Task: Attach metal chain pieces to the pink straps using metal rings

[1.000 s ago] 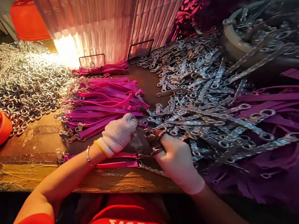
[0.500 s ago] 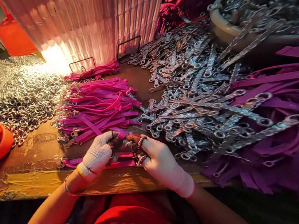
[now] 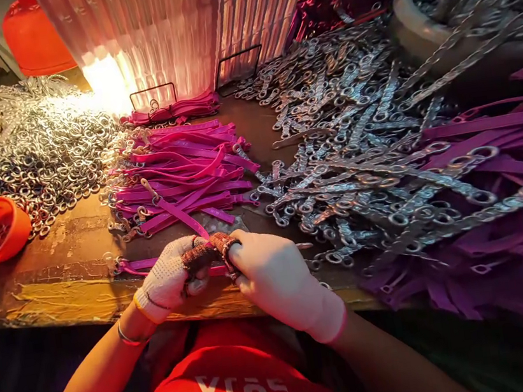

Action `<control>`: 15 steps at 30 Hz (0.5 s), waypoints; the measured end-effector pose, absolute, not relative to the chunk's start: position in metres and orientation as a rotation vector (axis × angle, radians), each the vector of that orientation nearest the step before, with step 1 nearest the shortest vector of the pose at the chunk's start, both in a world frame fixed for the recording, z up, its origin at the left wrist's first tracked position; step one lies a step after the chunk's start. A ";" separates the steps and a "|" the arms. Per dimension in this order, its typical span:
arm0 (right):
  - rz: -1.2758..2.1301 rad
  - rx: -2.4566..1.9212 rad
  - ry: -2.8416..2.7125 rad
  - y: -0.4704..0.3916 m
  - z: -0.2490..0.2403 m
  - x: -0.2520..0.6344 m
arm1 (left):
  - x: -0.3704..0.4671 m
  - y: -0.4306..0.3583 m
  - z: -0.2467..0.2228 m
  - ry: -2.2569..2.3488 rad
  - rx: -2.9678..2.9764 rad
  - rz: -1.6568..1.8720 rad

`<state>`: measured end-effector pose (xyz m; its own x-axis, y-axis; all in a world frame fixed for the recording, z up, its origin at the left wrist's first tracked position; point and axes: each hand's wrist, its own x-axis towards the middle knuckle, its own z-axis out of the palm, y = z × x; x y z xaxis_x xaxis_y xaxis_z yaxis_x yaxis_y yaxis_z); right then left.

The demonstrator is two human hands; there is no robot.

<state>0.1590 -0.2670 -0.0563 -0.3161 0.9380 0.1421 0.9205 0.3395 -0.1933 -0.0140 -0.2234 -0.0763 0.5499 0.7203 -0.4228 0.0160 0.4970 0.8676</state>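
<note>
A pink strap slants down from the strap pile into my fingers, with a metal clasp at its upper end. My left hand, in a dotted white glove with worn brown fingertips, is closed on the strap's lower end. Pressed against it, my right hand, gloved likewise, is closed at the same end; the fingers hide the exact grip. A piece of metal shows just right of my right hand, and I cannot tell whether it is held. Under my hands lies another pink strap near the table edge.
Beyond my hands lies a pile of pink straps. Metal rings and clasps heap at left, beside an orange cup. Twisted chain pieces cover the right, before a full basin and purple straps. A corrugated panel stands behind.
My hands have come closer together, fingertips now meeting around the strap's end. My right hand has turned, showing more of its back. The whole view has shifted slightly.
</note>
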 end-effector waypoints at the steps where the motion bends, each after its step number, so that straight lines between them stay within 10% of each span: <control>1: 0.160 -1.664 -2.370 -0.267 -0.057 0.160 | -0.014 -0.225 -0.078 0.884 0.936 0.508; 15: 0.027 -1.772 -2.335 -0.266 -0.068 0.149 | -0.021 -0.226 -0.086 1.014 1.674 0.444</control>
<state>0.1491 -0.2659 -0.0683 -0.2553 0.9543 0.1551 0.9505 0.2771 -0.1406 -0.0214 -0.2260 -0.0857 0.5673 0.7999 -0.1957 0.3991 -0.0592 0.9150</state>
